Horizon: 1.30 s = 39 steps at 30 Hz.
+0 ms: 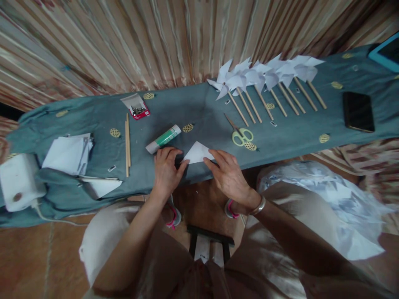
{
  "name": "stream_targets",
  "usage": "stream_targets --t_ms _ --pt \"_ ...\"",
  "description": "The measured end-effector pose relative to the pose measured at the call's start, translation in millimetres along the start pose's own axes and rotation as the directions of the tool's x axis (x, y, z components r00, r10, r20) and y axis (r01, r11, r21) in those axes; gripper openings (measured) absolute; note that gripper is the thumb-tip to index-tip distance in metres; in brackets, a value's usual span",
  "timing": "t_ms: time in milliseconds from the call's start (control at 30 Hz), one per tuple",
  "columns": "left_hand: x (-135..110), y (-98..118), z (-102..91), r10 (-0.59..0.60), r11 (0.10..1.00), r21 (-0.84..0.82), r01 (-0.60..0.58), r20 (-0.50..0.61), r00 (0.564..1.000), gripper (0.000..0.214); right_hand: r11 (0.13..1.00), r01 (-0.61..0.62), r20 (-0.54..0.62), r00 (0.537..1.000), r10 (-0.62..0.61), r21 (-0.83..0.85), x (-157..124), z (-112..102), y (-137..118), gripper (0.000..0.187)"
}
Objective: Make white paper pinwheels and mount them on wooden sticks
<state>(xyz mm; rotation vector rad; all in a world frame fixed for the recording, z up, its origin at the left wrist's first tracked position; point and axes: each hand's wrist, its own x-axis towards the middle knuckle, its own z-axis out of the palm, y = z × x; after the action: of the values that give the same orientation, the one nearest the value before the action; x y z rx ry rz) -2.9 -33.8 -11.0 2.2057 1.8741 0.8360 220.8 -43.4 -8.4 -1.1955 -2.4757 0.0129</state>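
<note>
A white sheet of paper folded into a triangle [197, 153] lies at the table's near edge, its point facing away from me. My left hand [167, 167] pinches its left corner between thumb and fingers. At the opposite corner, my right hand [225, 169] grips the paper the same way. Just beyond my left hand rests a glue stick [163, 138] with a green label. Scissors [240, 133] with pale green handles lie to the right, past my right hand. Several white paper pinwheels [268, 74] on wooden sticks are lined up at the back right.
On the left are two wooden sticks [127, 145], a red box of metal pins [137, 109], stacked white paper [67, 153] and a white corded device [20, 182]. A phone [358, 111] and a blue-edged tablet [386, 52] lie right. A plastic bag of paper [324, 199] sits beside my leg.
</note>
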Motion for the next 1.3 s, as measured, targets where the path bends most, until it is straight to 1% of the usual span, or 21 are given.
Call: stream_targets --t_ms 100,200,300,400,500,567,700,833,967,1133,1300 --pt "-9 -11 -9.0 -0.012 1.0 -0.005 0.012 -0.016 1.0 0.022 1.0 -0.013 0.029 1.0 0.012 0.027 -1 0 1 0.042" --pt "-17 -17 -16.5 -0.037 0.999 -0.007 0.037 -0.02 0.999 0.02 0.998 -0.031 0.049 0.998 0.029 0.053 -3 0 1 0.044" --pt "-22 -16 -21.5 -0.066 0.997 -0.044 0.065 -0.017 0.998 0.021 0.994 -0.056 0.037 0.998 0.052 0.096 -3 0 2 0.042" --pt "-23 -11 -23.6 -0.11 0.988 -0.108 0.109 -0.002 0.994 0.027 0.973 -0.139 -0.016 0.989 0.144 0.182 -1 1 5 0.04" --pt "-19 -5 -19.9 -0.109 0.984 -0.139 0.11 0.016 0.994 0.034 0.942 -0.22 -0.044 0.97 0.239 0.254 6 3 10 0.042" --pt "-13 -1 -14.0 -0.077 0.989 -0.128 0.078 0.019 0.997 0.04 0.927 -0.244 -0.034 0.964 0.264 0.286 12 5 12 0.046" --pt "-1 7 -1.4 -0.034 0.998 -0.053 0.036 0.029 0.999 0.047 0.9 -0.277 0.006 0.957 0.292 0.336 20 9 12 0.053" --pt "5 15 5.1 -0.043 0.999 -0.002 0.043 0.034 0.999 0.053 0.878 -0.343 0.026 0.934 0.355 0.335 28 12 8 0.057" --pt "6 17 7.4 -0.052 0.998 0.024 0.051 0.05 0.997 0.052 0.869 -0.393 0.042 0.916 0.399 0.302 32 15 5 0.058" --pt "3 7 4.6 -0.039 0.999 -0.006 0.04 0.053 0.998 0.046 0.859 -0.402 0.019 0.908 0.418 0.317 26 15 13 0.051" --pt "-8 -10 -6.3 -0.038 0.998 -0.049 0.039 0.017 0.999 0.038 0.863 -0.38 -0.035 0.91 0.414 0.334 13 14 27 0.048"
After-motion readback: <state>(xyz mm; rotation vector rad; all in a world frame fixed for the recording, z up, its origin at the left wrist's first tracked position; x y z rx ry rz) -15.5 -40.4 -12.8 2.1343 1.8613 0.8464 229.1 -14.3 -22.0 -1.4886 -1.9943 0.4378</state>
